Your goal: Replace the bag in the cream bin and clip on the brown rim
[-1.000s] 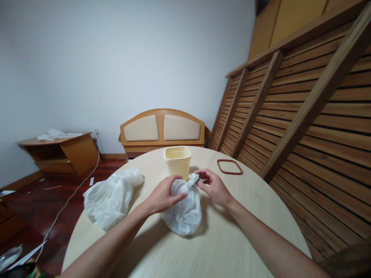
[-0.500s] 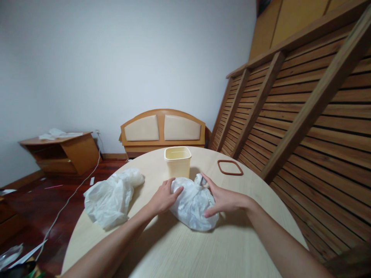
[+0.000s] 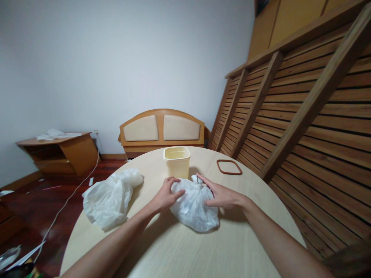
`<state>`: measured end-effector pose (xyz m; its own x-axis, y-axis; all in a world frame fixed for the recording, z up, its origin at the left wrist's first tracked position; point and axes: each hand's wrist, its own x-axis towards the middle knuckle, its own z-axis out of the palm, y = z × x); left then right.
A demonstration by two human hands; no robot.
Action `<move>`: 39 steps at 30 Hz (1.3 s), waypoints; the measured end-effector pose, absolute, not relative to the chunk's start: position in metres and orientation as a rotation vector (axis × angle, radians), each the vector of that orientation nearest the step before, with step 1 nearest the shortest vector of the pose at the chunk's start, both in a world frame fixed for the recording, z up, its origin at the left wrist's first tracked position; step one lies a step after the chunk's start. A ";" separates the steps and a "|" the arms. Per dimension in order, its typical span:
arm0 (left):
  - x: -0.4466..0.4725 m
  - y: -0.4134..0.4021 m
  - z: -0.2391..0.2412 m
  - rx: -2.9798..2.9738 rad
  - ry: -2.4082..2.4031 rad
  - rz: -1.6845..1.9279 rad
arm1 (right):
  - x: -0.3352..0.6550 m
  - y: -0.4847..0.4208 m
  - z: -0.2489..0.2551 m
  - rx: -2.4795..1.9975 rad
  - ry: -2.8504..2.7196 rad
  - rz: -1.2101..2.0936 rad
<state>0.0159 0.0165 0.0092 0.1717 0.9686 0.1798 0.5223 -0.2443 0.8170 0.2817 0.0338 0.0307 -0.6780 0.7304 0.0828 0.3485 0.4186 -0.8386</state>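
Observation:
A knotted white plastic bag (image 3: 194, 210), bulging with contents I cannot make out, rests on the round table. My left hand (image 3: 168, 195) clasps its left side, thumb over the top and fingers along the far edge. From the other side my right hand (image 3: 222, 193) grips it, with fingers by the knot and the thumb pressed on the bag. Right behind the bag stands a cream plastic bin (image 3: 177, 164), upright with its top uncovered. To the left lies a crumpled white plastic bag (image 3: 108, 200).
A brown rounded-square ring (image 3: 229, 167) lies at the back right of the pale table (image 3: 232, 247). Wooden slatted panels (image 3: 290, 127) lean along the right side. Beyond the table are a headboard (image 3: 160, 116) and a low cabinet (image 3: 78, 150); a white cable (image 3: 68, 202) crosses the floor.
My right hand has closed in on the knotted bag, its thumb shifting up toward the knot, which has tipped slightly left. The left hand stays nearly in place.

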 end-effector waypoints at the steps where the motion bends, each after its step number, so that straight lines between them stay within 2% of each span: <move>1: 0.014 0.014 0.014 1.879 1.368 0.894 | 0.282 0.034 0.032 -0.944 -2.227 1.189; 7: 0.008 0.000 0.021 2.009 1.188 0.561 | 0.265 0.035 0.022 -1.072 -1.868 1.200; 13: 0.016 0.003 0.004 1.927 1.073 0.687 | 0.255 0.036 0.009 -0.996 -1.823 1.432; 20: 0.009 0.005 0.009 1.870 0.988 0.610 | 0.277 0.031 0.027 -0.958 -2.054 1.390; 23: 0.010 0.007 0.008 1.846 0.933 0.612 | 0.285 0.029 0.037 -0.987 -2.279 1.252; 27: 0.012 0.014 0.000 1.769 0.881 0.675 | 0.286 0.021 0.045 -1.219 -2.596 0.741; 29: 0.013 0.018 -0.004 1.749 0.872 0.710 | 0.281 0.015 0.045 -1.260 -2.670 0.592; 39: 0.014 0.019 -0.003 1.872 0.764 0.767 | 0.260 0.010 0.040 -1.106 -2.728 0.386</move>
<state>0.0143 0.0191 -0.0026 0.6093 0.7711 0.1851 0.1822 -0.3633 0.9137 0.2605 0.0096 0.0401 -0.7097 0.7018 0.0618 0.6572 0.6910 -0.3010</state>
